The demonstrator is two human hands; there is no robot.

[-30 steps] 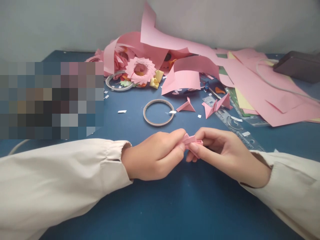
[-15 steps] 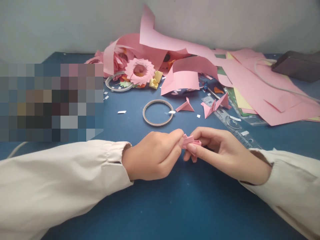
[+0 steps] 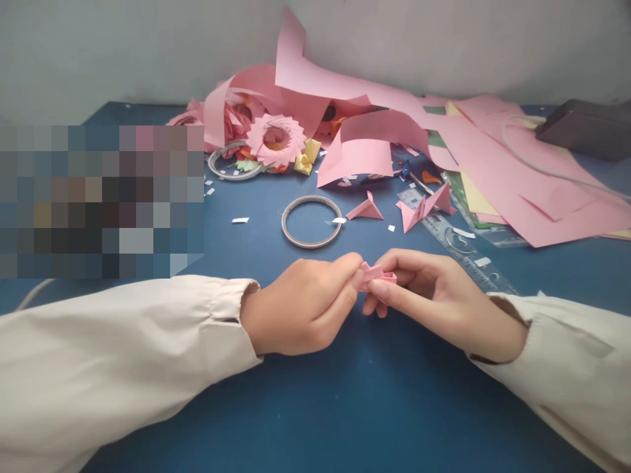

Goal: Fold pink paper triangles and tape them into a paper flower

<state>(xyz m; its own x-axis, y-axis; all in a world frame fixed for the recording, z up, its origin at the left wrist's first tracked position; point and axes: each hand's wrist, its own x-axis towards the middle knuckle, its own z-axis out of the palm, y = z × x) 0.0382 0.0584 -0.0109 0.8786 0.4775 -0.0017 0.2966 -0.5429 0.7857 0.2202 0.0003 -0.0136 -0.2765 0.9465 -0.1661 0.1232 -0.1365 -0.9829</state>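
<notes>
A small folded piece of pink paper (image 3: 373, 276) is pinched between my two hands above the blue table (image 3: 305, 414). My left hand (image 3: 308, 305) grips its left end, thumb and fingers pressed together. From the other side, my right hand (image 3: 434, 295) holds the right end, its thumb on the near face and fingers behind. Parts of the folds are hidden by my fingers. Just beyond my hands lie a thin tape roll (image 3: 284, 230), a pink folded paper piece (image 3: 365, 207) and another winged pink folded piece (image 3: 424, 209).
Large pink sheets (image 3: 497, 157) cover the back right, with a dark object (image 3: 586, 131) and cable above. A clear ruler (image 3: 446, 240) lies past my right hand. A pink paper ring (image 3: 256, 138), a second tape roll (image 3: 211, 164) and yellow folded paper (image 3: 306, 157) sit at the back.
My right hand and sleeve have shifted very slightly left and up. Both hands keep their hold on the pink paper; the table's other things have not moved.
</notes>
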